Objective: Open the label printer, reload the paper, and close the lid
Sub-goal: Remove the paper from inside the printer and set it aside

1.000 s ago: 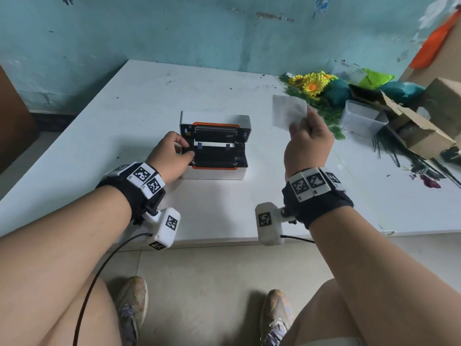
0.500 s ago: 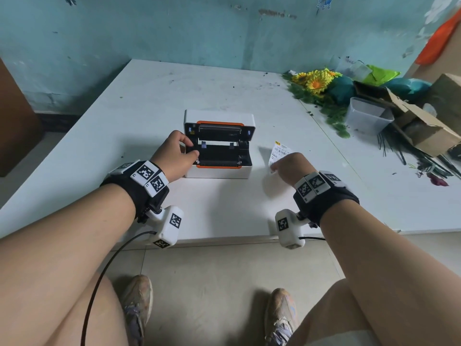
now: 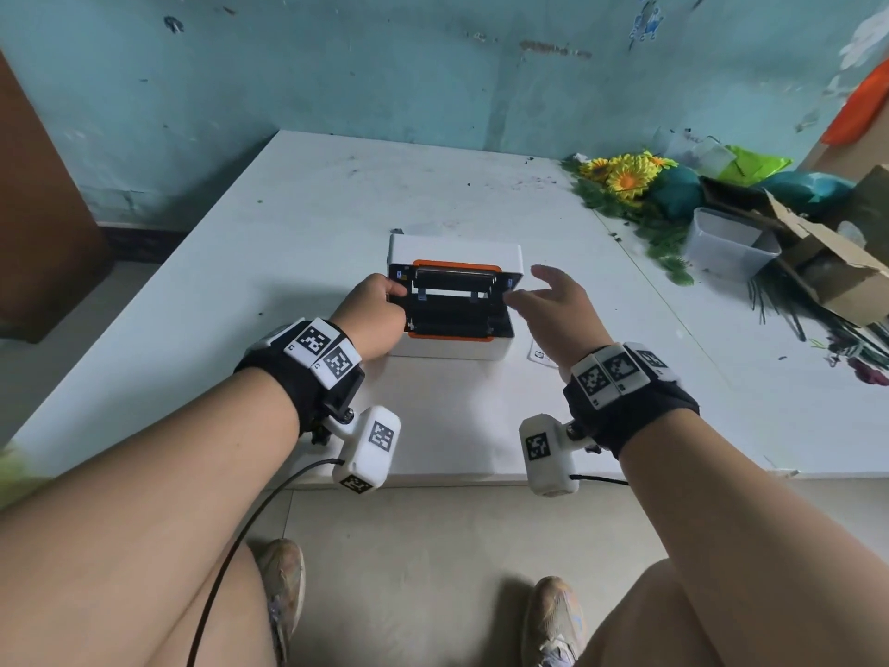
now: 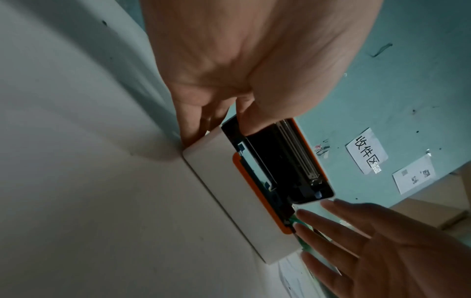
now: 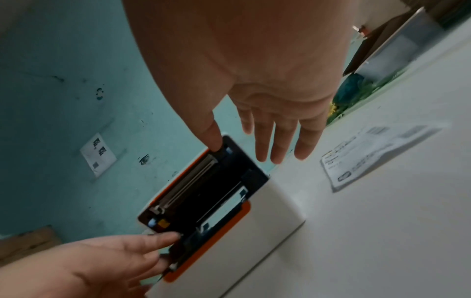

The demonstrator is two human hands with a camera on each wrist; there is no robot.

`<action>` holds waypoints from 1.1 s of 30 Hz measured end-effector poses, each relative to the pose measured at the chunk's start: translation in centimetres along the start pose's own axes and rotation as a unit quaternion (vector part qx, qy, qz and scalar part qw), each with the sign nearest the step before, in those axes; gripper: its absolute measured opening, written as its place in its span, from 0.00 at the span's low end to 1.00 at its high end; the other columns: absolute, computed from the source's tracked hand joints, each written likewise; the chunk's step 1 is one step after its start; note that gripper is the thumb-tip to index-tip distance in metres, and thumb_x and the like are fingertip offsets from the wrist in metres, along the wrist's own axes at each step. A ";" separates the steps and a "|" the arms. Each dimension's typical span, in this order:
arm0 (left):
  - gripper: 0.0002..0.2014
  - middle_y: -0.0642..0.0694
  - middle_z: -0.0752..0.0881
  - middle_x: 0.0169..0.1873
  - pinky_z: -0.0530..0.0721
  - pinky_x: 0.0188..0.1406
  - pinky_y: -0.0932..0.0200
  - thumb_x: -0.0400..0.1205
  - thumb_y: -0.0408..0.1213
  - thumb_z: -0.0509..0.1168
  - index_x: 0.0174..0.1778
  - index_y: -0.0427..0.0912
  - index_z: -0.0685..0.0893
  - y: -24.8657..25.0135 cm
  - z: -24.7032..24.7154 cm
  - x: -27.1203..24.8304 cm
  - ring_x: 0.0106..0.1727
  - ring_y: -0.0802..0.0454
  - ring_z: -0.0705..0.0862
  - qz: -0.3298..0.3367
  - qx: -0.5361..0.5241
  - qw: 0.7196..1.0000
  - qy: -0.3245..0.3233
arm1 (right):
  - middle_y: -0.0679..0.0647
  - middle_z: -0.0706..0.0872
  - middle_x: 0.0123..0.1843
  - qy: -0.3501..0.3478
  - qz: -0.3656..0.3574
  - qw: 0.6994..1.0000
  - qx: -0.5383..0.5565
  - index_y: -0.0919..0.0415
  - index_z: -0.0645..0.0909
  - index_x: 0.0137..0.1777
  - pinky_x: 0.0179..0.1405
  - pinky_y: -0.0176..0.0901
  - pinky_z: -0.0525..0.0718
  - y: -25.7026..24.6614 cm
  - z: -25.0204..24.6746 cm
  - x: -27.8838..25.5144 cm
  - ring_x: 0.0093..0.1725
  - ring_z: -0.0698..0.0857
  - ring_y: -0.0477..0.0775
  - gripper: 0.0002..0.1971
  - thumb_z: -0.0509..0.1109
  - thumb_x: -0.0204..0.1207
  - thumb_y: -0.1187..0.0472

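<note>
The white label printer (image 3: 452,346) with orange trim stands on the white table (image 3: 240,291), its lid (image 3: 454,247) raised and the black paper bay showing. My left hand (image 3: 380,305) grips the printer's left edge, thumb on the black inner rim (image 4: 244,121) and fingers down the side wall. My right hand (image 3: 553,300) hovers open at the lid's right end with fingers spread; its thumb tip (image 5: 215,145) touches the lid's corner. A printed paper label (image 3: 541,354) lies flat on the table just right of the printer (image 5: 275,217); it appears as a white sheet (image 5: 377,149) in the right wrist view.
Artificial sunflowers (image 3: 625,178), a clear plastic tub (image 3: 731,243) and an open cardboard box (image 3: 837,267) crowd the table's right back corner. The table's front edge (image 3: 457,476) runs under my wrists. A brown board (image 3: 38,209) leans at the left.
My right hand brought the paper down, left it on the table beside the printer, and rose empty to the lid's right end. My left hand kept its hold on the printer.
</note>
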State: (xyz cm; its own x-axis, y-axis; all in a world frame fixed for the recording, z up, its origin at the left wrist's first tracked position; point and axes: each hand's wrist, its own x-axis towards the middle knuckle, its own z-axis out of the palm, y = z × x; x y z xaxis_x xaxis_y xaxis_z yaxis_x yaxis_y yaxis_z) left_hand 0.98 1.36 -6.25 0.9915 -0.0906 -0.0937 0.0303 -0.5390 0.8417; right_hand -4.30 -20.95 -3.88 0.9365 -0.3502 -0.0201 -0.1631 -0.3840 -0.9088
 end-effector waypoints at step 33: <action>0.10 0.47 0.89 0.54 0.87 0.54 0.49 0.85 0.40 0.68 0.59 0.43 0.88 6.8 -4.4 9.4 0.55 0.48 0.88 -0.063 -0.035 0.997 -0.028 | 0.56 0.87 0.39 0.062 0.127 0.950 0.279 0.60 0.90 0.50 0.15 0.24 0.74 -1.6 1.5 3.5 0.41 0.85 0.54 0.08 0.80 0.83 0.55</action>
State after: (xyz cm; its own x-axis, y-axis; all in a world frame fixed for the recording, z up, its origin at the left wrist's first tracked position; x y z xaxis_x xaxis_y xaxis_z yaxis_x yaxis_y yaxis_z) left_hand 11.07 0.53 0.92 0.9705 -0.0736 -0.2294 0.1652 -0.4897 0.8561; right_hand -0.27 -20.26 -3.12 0.8397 -0.4817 -0.2507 -0.1567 0.2271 -0.9612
